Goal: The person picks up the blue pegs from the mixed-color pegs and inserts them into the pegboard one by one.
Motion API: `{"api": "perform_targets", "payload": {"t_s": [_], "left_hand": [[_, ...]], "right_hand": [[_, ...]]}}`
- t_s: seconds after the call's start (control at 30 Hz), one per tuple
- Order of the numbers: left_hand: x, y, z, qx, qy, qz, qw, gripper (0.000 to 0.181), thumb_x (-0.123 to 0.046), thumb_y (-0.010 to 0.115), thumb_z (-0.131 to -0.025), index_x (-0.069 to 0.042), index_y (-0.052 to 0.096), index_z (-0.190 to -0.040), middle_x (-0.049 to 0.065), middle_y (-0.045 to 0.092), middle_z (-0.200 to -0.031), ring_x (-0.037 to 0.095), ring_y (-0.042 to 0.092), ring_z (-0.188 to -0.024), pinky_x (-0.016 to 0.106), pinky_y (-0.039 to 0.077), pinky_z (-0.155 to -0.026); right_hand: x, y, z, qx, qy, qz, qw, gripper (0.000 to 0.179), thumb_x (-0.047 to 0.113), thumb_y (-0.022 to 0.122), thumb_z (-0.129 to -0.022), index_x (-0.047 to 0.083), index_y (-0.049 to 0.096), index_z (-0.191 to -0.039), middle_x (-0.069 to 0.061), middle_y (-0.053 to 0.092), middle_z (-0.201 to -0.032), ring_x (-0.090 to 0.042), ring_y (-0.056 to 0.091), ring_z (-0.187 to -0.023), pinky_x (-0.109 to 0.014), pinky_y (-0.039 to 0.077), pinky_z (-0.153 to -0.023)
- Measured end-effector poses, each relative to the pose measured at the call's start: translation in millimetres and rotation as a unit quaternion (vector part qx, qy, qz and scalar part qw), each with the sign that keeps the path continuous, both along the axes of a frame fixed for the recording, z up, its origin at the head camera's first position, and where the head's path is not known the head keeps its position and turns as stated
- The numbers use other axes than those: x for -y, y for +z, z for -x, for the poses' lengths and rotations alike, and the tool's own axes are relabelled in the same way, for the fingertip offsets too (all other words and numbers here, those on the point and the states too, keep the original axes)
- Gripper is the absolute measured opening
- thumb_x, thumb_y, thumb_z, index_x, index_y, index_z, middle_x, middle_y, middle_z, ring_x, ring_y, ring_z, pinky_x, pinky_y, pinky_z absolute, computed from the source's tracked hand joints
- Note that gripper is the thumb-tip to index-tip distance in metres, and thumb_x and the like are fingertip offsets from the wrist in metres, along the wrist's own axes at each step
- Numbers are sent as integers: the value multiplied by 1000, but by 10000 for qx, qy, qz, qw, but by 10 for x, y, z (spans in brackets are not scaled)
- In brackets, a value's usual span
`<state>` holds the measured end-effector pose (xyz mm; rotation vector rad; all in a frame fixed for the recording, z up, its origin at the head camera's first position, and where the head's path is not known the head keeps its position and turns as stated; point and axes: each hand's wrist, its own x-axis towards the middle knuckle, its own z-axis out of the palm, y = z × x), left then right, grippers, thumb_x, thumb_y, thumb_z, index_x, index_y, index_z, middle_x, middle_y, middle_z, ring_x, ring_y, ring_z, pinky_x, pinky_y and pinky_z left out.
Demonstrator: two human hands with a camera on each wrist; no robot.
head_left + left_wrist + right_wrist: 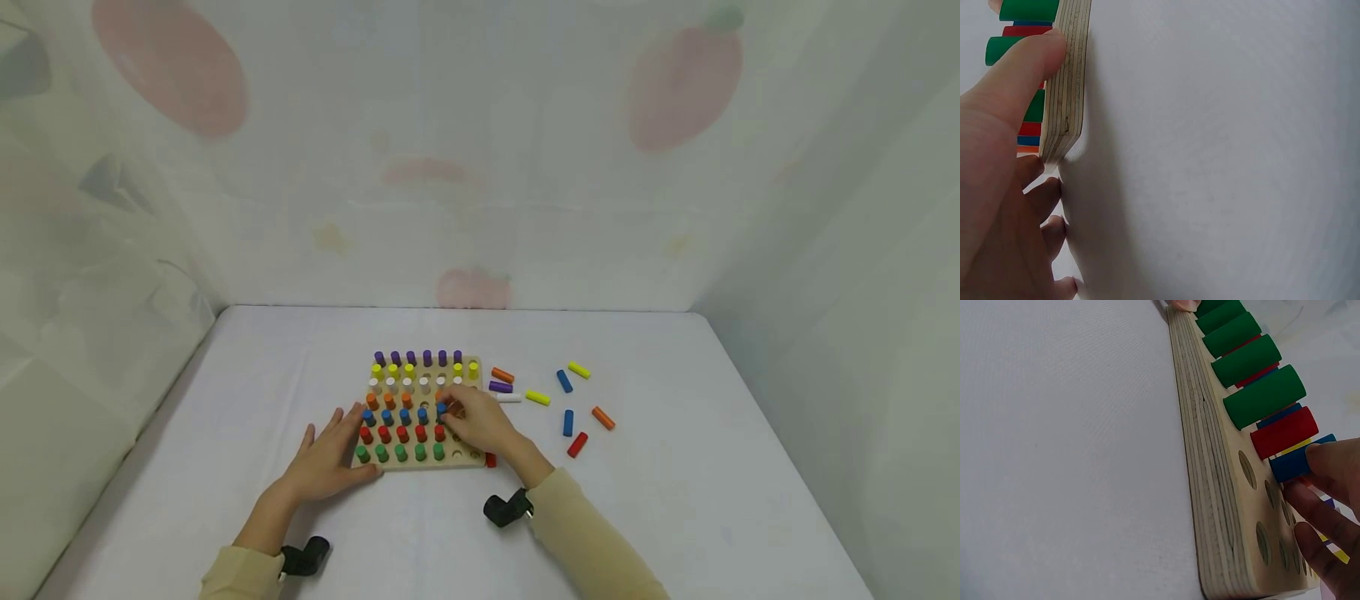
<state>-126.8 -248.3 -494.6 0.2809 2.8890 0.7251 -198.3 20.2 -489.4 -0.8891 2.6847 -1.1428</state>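
Nearest, two beige fabric sleeves (592, 533) come in from the near side of the white-covered desk (675, 500). The left hand (322, 467) steadies the near left corner of a pale plywood peg board (1210, 487), its fingers spread and the thumb laid on the near edge; the board lies slightly left of midway between the desk's side edges. Along that near edge stand five green cylindrical pegs (401, 452), with two bare holes towards the right corner, then a row of red cylindrical pegs (402, 434). The right hand (480, 421) pinches a blue cylindrical peg (1291, 464) between thumb and fingertips at the fifth place of the next row; I cannot tell whether it is fully seated. If it is pushed while tilted, it could jam or pop out; if the left thumb eases off, the board could skid. Orange and white pegs rise close behind the fingers, so a careless withdrawal might knock one. A loose red peg (491, 460) lies beside the board's near right corner, close to the right wrist, and a brush of the forearm could roll it. Farther right, a blue peg (567, 422) and other colours lie scattered; purple pegs (427, 358) line the board's far edge.
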Motion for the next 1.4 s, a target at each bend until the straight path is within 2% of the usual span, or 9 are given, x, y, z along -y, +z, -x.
{"api": "perform_targets", "payload": {"t_s": [0.27, 0.67, 0.93, 1.17, 1.4], "left_hand": [[-12, 6, 3, -48, -36, -67, 10000, 101, -56, 71, -70, -8, 25, -146, 14, 24, -151, 42, 15, -138, 70, 2, -102], [-24, 46, -3, -66, -28, -46, 10000, 101, -57, 70, -70, -7, 25, -146, 15, 25, -150, 42, 16, -138, 70, 2, -101], [-16, 8, -2, -71, -16, -94, 9999, 101, -55, 72, -69, -7, 26, -145, 15, 26, -150, 42, 16, -137, 70, 2, -102], [-4, -4, 12, -1, -27, -81, 10000, 102, -56, 71, -69, -7, 24, -146, 14, 24, -151, 41, 14, -138, 70, 1, -102], [1, -11, 4, 24, -43, -32, 10000, 103, -56, 71, -69, -7, 24, -146, 14, 24, -151, 41, 15, -138, 70, 1, -102]], "right_hand": [[-17, -14, -9, -16, 114, -112, 9999, 18, 16, 62, -87, 14, 60, -106, 2, 64, -97, -1, 57, -84, -14, 48, -74], [-7, -8, -20, 20, 72, -226, 9997, 17, 17, 62, -88, 15, 61, -105, 5, 64, -97, 0, 57, -83, -14, 48, -75], [-49, -7, -13, 60, 98, 6, 9999, 20, 15, 60, -89, 15, 61, -109, 3, 65, -102, -2, 56, -86, -15, 48, -76], [-115, -23, -5, 32, -68, 172, 9998, 19, 17, 58, -91, 19, 62, -109, 9, 63, -103, -2, 54, -86, -15, 48, -76], [-185, 37, -26, 16, -222, 297, 9993, 21, 18, 58, -90, 16, 62, -111, 7, 62, -103, -3, 55, -86, -18, 49, -76]]}}
